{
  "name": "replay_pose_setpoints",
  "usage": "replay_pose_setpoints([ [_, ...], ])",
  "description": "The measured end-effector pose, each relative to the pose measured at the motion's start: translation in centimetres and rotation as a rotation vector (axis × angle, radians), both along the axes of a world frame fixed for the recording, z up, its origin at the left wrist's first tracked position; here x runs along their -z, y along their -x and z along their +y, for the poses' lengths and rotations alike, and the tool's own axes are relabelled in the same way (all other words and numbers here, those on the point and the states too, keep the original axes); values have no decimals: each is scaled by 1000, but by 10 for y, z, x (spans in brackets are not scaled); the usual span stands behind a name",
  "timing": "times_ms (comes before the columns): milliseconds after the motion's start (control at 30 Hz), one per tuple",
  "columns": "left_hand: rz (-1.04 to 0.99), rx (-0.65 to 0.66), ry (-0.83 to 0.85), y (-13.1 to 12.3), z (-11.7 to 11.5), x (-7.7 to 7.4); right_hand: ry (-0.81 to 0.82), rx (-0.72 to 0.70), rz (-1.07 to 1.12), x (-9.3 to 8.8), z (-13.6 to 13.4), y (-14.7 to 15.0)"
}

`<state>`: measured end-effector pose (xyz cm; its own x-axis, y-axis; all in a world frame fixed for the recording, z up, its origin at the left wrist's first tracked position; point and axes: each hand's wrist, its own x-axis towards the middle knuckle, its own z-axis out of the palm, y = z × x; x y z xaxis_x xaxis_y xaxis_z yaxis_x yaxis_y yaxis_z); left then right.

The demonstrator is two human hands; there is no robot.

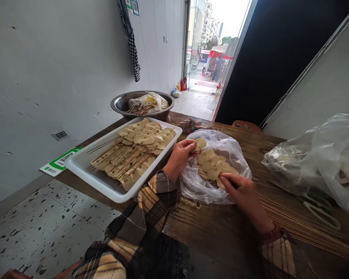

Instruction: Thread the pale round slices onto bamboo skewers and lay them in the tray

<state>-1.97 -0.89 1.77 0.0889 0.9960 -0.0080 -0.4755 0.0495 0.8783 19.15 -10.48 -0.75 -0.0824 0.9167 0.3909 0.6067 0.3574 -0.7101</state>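
My left hand [182, 156] is closed, pinching a thin beige slice [200, 144] over a clear plastic bag [189, 186]. My right hand [242, 193] is closed at the near end of a skewer of overlapping beige slices [212, 166]; its fingers mostly hide the stick. More loose slices lie beneath in the open bag, so where the skewer ends and the pile begins is hard to tell. Left of the bag, a white tray [75, 164] holds many skewered slices [145, 137] in layers, their thin sticks pointing left and toward me.
A metal bowl [119, 102] with bagged skewers stands behind the tray. At the right are a large plastic bag [308, 155], green-handled scissors [322, 215] and thin sticks [305, 232] along the wooden table [189, 228]. A crumpled cloth-like thing [190, 125] lies behind the middle bag.
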Motion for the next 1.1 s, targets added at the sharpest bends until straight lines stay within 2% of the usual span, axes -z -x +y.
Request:
replay_pose_setpoints([
  [300,247,-176,-206,-7,2,7,73,10,15,-1,-2,2],
  [467,342,-202,-254,-9,4,10,92,20,31,-2,-2,5],
  [833,329,-80,-276,-8,-1,4,85,38,94,1,-2,7],
  [1100,-2,16,-46,-5,-3,2,109,47,170,-1,-2,9],
])
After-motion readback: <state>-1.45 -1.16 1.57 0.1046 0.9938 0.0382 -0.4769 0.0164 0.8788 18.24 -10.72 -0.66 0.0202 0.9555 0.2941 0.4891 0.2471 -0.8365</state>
